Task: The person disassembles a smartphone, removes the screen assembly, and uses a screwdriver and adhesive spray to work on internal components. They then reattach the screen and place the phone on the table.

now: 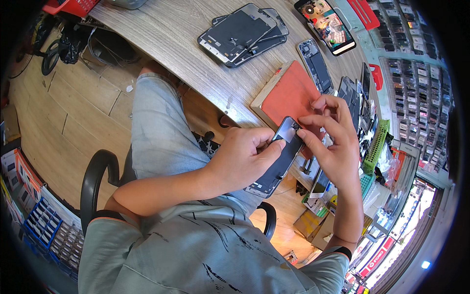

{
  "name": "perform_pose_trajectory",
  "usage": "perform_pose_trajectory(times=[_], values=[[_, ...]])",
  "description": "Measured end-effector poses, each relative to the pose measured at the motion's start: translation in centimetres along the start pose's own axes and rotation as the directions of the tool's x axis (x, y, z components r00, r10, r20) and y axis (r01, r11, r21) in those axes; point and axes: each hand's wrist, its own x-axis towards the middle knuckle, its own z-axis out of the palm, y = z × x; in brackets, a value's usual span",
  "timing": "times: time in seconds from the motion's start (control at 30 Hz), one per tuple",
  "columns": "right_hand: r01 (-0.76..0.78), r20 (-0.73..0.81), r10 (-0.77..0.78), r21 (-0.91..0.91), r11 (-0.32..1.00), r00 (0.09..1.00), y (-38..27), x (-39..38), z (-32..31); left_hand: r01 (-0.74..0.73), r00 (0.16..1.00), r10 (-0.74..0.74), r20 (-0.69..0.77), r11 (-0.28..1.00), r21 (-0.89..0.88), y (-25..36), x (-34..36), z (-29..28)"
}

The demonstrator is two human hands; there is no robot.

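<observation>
My left hand (249, 154) grips a phone screen panel (276, 169) by its side, the thumb lying across its upper part. The panel is tilted, its dark inner side turned up. At the panel's top edge, my right hand (330, 134) has thumb and index finger pinched together; whatever is between them is too small to make out. Its other fingers are curled above. Just beyond the panel lies an orange-topped block (289, 93) on the wooden table (166, 36), partly covered by my right hand.
Several phone screen panels (240, 36) lie stacked at the table's far side. An opened phone body (316, 63) lies beyond the block. Near it a phone (325, 24) with a lit screen leans on a stand. A green basket (376, 147) and clutter line the right side.
</observation>
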Motion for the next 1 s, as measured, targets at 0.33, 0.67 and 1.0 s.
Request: perform_pose_trajectory(times=[0.33,0.67,1.0], values=[[0.147,-0.061,-0.157,-0.147,0.978,0.986,-0.6,-1.1,0.5,-0.028,1.000,0.028,-0.011,1.000,-0.003,-0.3,0.0,0.1],[0.106,-0.079,-0.114,-0.101,0.989,0.990,0.1,-0.8,0.7,-0.016,1.000,0.015,-0.014,0.999,-0.048,-0.5,0.0,0.4],[0.004,-0.150,-0.022,-0.122,0.992,0.988,-0.3,-3.4,-0.7,0.005,1.000,-0.005,0.009,1.000,-0.014,-0.7,0.2,0.2]])
